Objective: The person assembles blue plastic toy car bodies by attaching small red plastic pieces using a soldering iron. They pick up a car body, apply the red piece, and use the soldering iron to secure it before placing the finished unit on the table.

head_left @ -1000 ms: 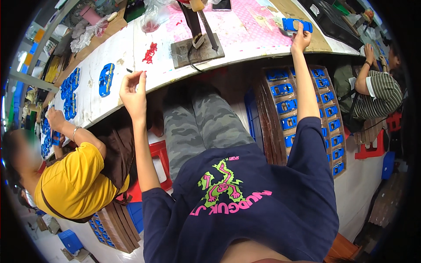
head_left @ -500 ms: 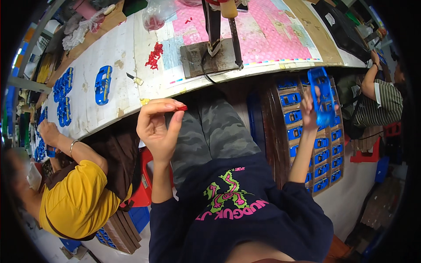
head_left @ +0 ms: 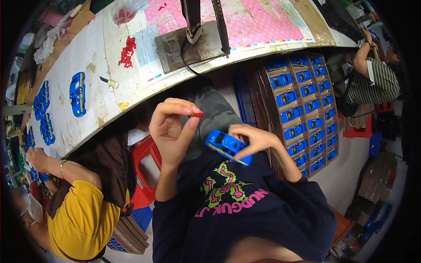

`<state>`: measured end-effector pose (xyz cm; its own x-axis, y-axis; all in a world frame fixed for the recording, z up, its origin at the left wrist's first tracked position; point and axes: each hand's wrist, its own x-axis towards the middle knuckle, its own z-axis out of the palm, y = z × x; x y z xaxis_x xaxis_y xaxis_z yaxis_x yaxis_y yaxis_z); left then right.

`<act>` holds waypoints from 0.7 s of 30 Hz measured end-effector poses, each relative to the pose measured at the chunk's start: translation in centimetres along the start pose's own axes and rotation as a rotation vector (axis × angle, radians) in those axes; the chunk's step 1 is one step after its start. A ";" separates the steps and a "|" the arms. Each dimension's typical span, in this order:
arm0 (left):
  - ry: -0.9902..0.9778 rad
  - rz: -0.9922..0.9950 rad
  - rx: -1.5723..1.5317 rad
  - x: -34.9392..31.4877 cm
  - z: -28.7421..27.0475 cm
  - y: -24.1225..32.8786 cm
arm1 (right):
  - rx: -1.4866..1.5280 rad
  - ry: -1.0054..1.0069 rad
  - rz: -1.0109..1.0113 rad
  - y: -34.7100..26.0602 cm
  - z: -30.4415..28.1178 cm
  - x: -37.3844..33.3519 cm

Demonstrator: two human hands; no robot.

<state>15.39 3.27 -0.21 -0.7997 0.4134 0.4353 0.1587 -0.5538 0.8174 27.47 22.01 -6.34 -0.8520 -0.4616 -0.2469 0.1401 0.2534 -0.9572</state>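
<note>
A small red plastic piece [head_left: 197,115] is pinched between the thumb and forefinger of my left hand [head_left: 172,127], above my lap. Just right of it and lower, my right hand [head_left: 254,139] grips a blue toy car body [head_left: 222,143] with a yellow stripe along its side. The car is tilted, and a gap separates it from the red piece. On the table at the left lies a pile of similar red pieces [head_left: 127,52]. One blue car body [head_left: 77,94] rests there too, beside a short-bladed knife [head_left: 109,82].
To my right, a compartmented box [head_left: 302,114] holds rows of blue cars. A machine stand [head_left: 193,30] rises from the white table [head_left: 98,111]. A co-worker in yellow [head_left: 85,215] sits at left near a red stool [head_left: 144,175]; another person in stripes [head_left: 377,83] works far right.
My right hand has brought the blue car body from over the box at right in to my lap. My left hand has shifted slightly right and down, still pinching the red piece.
</note>
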 end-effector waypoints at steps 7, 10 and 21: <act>0.071 -0.067 0.042 -1.1 -1.1 -0.1 | -0.521 0.036 0.166 4.3 1.0 4.6; 0.089 -0.089 0.056 -1.6 -1.5 -0.1 | -0.520 -0.027 0.176 3.8 0.6 4.7; 0.090 -0.117 0.072 -1.8 -1.4 -0.8 | -0.015 -0.030 0.194 5.5 -0.8 2.7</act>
<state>15.85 1.95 -2.22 -0.8632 0.4043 0.3025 0.0998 -0.4507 0.8871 25.58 22.86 -12.16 -0.7944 -0.4282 -0.4308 0.2921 0.3525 -0.8890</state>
